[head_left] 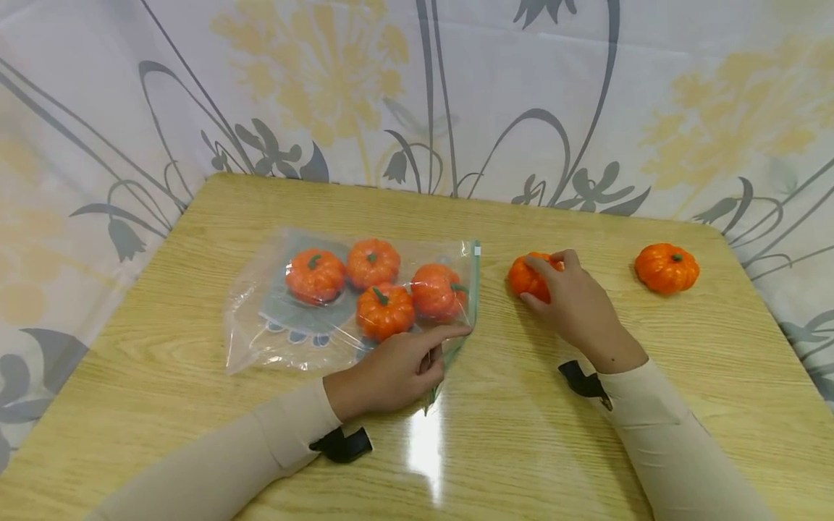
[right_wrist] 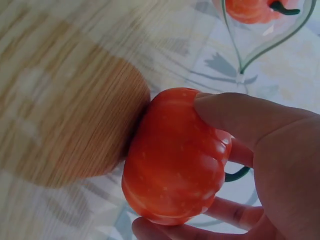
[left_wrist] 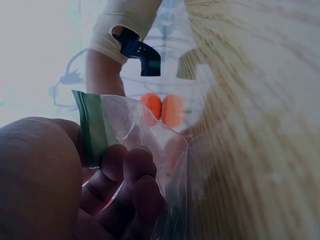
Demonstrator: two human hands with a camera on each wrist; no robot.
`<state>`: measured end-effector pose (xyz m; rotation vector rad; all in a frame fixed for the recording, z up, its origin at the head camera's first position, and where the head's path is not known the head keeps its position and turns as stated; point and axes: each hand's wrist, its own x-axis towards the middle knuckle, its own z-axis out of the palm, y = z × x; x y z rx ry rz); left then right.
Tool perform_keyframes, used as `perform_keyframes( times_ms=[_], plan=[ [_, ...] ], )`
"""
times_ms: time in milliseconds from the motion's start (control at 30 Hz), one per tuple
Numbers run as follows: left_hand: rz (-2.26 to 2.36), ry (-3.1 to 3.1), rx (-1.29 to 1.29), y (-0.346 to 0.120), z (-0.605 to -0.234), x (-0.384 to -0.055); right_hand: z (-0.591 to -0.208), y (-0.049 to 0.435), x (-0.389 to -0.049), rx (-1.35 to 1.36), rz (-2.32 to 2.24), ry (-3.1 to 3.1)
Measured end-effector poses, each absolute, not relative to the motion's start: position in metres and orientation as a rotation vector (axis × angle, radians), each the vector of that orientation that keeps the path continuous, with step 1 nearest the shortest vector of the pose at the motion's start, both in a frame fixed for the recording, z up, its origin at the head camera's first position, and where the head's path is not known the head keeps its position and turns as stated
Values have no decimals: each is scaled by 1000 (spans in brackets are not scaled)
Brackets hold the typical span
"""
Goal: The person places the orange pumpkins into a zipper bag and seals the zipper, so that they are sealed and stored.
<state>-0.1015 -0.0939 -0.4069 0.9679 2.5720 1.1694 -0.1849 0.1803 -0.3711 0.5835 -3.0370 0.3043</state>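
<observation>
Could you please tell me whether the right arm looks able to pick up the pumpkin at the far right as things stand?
Probably not just yet: the right grip holds another pumpkin, though nothing visible stands between it and the far-right pumpkin.

From the held pumpkin (head_left: 525,279), a narrow gap lies at nine o'clock before the bag (head_left: 339,316); the left hand (head_left: 397,373) blocks eight, the right hand (head_left: 576,304) four. Worktop (head_left: 515,434) offers wider room at six; another pumpkin (head_left: 664,270) obstructs three.
</observation>
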Motion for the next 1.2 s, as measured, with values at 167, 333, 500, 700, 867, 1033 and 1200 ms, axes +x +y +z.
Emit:
perform_keyframes(
  times_ms=[167,333,500,700,867,1033,1200],
  plan=[
    [1158,2574,971,-94,-406,-103,-372,178,-184,654,295,-2996],
    [1169,2582,971,-94,-406,-103,-372,177,-182,678,287,-2974],
    [1174,2568,959,-94,-408,-102,-373,174,-179,682,265,-2999],
    [1188,2578,956,-93,-409,-101,-375,174,-177,692,307,-2982],
    [1181,2574,966,-93,-409,-101,-378,172,-175,684,353,-2963],
    [1169,2582,990,-93,-408,-102,-379,171,-175,675,426,-2930],
    [1174,2587,989,-94,-407,-102,-377,167,-174,685,505,-2945]
  ],
)
